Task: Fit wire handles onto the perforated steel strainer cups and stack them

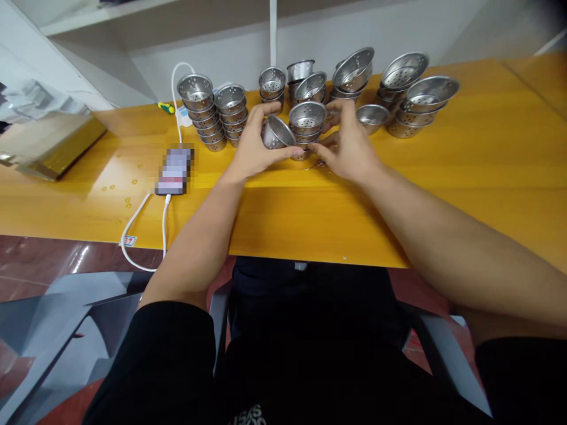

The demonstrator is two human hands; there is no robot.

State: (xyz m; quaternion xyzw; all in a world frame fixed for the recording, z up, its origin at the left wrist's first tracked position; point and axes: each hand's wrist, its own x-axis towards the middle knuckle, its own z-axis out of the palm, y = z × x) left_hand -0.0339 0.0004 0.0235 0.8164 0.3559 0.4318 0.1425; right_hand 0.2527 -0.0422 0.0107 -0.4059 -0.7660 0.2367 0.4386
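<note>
The left hand (254, 150) is part-closed, thumb and fingers gripping a tilted cup (278, 133) just left of the middle stack (307, 118) on the table (310, 218). The right hand (354, 147) is half curled at the stack's right; firm hold cannot be confirmed. Sound practice: steady the stack, level the cup, keep rims from knocking.

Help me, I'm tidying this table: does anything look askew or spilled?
The top cup behind the right hand tilts on its stack, unlike the straighter leftmost stack. Small ring-like marks dot the table left of the phone, possibly drops.
</note>
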